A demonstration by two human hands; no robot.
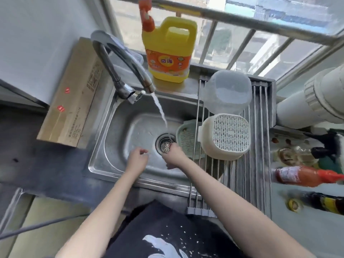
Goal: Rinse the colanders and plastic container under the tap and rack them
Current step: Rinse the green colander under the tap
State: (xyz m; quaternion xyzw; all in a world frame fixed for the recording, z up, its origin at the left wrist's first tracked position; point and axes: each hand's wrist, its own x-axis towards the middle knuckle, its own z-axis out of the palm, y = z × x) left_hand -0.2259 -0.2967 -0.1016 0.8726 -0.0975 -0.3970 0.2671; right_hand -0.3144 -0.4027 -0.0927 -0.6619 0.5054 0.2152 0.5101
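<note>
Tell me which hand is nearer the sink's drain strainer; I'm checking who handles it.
Right. The right hand grips the drain strainer at its near-right edge. The left hand hovers over the sink floor, left of the strainer, apart from it.

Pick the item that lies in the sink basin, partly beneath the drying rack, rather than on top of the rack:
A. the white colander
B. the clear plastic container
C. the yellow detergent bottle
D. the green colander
D: the green colander sits in the sink with the rack rods crossing over it, while the white colander and clear plastic container rest upside down on top.
</note>
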